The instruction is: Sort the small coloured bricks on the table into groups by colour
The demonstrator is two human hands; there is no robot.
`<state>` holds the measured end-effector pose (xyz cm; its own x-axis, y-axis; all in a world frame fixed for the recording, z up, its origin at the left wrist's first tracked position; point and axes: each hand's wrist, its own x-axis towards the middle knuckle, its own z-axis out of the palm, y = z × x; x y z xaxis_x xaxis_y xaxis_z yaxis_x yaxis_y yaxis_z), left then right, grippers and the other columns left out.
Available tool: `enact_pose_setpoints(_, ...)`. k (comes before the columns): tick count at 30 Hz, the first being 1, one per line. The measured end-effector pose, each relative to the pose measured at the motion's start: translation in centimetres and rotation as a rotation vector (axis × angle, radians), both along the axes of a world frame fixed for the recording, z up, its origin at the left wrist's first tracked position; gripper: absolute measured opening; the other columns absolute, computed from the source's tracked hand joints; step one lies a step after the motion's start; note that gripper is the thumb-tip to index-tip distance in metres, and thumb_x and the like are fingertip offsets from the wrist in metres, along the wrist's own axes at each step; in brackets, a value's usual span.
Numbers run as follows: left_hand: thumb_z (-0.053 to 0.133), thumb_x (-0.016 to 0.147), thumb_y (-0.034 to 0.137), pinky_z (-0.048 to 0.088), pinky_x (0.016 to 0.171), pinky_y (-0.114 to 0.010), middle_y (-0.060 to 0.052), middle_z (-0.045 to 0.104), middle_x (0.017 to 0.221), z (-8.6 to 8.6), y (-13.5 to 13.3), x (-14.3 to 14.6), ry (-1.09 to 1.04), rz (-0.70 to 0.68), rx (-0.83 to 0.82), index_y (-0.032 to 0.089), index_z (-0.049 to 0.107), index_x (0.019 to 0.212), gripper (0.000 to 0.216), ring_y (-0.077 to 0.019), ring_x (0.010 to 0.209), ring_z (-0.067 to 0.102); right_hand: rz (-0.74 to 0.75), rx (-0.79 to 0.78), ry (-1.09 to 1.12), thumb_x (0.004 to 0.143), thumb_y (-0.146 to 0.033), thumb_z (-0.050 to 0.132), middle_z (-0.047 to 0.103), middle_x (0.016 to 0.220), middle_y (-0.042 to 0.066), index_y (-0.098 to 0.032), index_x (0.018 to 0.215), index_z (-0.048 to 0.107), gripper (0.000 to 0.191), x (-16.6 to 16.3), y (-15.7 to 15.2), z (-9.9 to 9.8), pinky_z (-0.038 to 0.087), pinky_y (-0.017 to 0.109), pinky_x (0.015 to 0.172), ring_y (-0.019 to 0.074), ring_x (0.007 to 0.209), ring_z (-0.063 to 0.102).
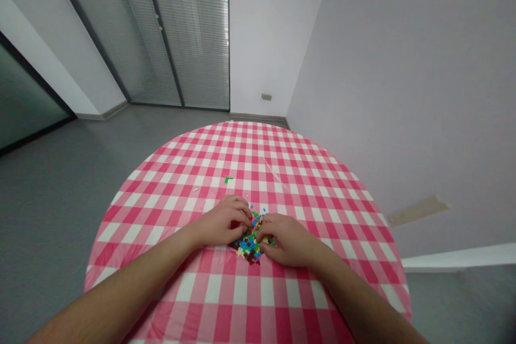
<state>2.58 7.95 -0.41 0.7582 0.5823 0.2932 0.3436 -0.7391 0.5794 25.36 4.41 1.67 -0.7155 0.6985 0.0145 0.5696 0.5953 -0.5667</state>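
Observation:
A heap of tiny plastic building bricks (250, 246) in blue, green, yellow, cream, red and dark brown lies on the checked tablecloth (226, 287). From the left, my left hand (228, 219) reaches to the heap's edge, its fingers curled and the thumb close to the fingertips. Opposite it, my right hand (288, 239) rests against the heap's right side, fingers bent and thumb tip near the forefinger. Whatever lies between the fingertips of either hand is too small to make out. Farther off, a small green L-shaped piece (228, 179) lies apart from the heap.
The round table carries a pink and white plastic cover with creases. Small pale scraps (195, 190) lie left of the heap. Beyond the table are a glass partition with blinds (189, 32), a white wall (403, 75) and grey floor (48, 209).

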Motion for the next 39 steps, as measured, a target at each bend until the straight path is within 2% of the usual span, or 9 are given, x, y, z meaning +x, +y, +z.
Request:
enact_pose_setpoints(6, 0.057, 0.082, 0.012, 0.044, 0.092, -0.038, -0.002, 0.073, 0.094, 0.1, 0.0, 0.2, -0.009, -0.057, -0.025, 0.025, 0.073, 0.091, 0.023, -0.0195, 0.092, 0.065, 0.011, 0.036, -0.025, 0.079, -0.009, 0.057, 0.07, 0.093, 0.003, -0.023, 0.093, 0.072, 0.025, -0.2, -0.2, -0.4, 0.044, 0.029, 0.077, 0.0183, 0.087, 0.061)
enact_pose_setpoints(15, 0.056, 0.083, 0.01, 0.048, 0.086, -0.034, -0.005, 0.074, 0.094, 0.0, -0.3, 0.4, -0.032, -0.088, -0.062, 0.021, 0.072, 0.095, 0.023, -0.0195, 0.091, 0.066, -0.065, 0.013, -0.031, 0.076, -0.012, 0.06, 0.072, 0.092, 0.002, -0.023, 0.088, 0.074, 0.022, 0.0, -0.1, -0.5, 0.043, 0.027, 0.071, 0.0176, 0.084, 0.062)
enact_pose_setpoints(21, 0.057, 0.085, 0.012, 0.048, 0.086, -0.034, -0.004, 0.074, 0.094, 0.3, -0.4, 0.4, -0.049, -0.071, -0.06, 0.022, 0.071, 0.094, 0.019, -0.0192, 0.09, 0.066, -0.083, 0.039, -0.03, 0.069, -0.009, 0.06, 0.069, 0.079, 0.002, -0.021, 0.076, 0.069, 0.016, -0.3, -0.2, -0.5, 0.038, 0.025, 0.061, 0.0157, 0.071, 0.058)
enact_pose_setpoints(26, 0.059, 0.087, 0.016, 0.048, 0.088, -0.035, -0.005, 0.073, 0.096, 0.2, -0.6, 0.4, -0.104, -0.043, -0.07, 0.022, 0.071, 0.098, 0.018, -0.019, 0.093, 0.065, -0.133, 0.026, 0.079, 0.07, -0.009, 0.061, 0.066, 0.069, 0.0, -0.019, 0.071, 0.067, 0.012, -0.4, -0.1, -0.6, 0.036, 0.024, 0.059, 0.0126, 0.063, 0.055)
enact_pose_setpoints(32, 0.059, 0.089, 0.019, 0.05, 0.084, -0.033, -0.004, 0.074, 0.091, 0.1, -0.7, 0.6, -0.157, -0.026, -0.109, 0.021, 0.072, 0.096, 0.014, -0.0182, 0.088, 0.066, -0.252, 0.007, 0.237, 0.065, -0.006, 0.06, 0.062, 0.062, -0.001, -0.018, 0.068, 0.067, 0.014, -0.6, 0.4, -1.3, 0.035, 0.021, 0.054, 0.0102, 0.056, 0.051)
enact_pose_setpoints(39, 0.063, 0.087, 0.019, 0.051, 0.081, -0.031, -0.002, 0.074, 0.09, -0.2, -0.8, 0.9, -0.225, 0.149, -0.171, 0.023, 0.072, 0.093, 0.012, -0.0176, 0.087, 0.066, -0.418, -0.124, 0.403, 0.07, -0.015, 0.062, 0.05, 0.053, -0.005, -0.019, 0.074, 0.062, 0.006, -1.1, 0.3, -2.2, 0.03, 0.021, 0.046, 0.0095, 0.049, 0.043)
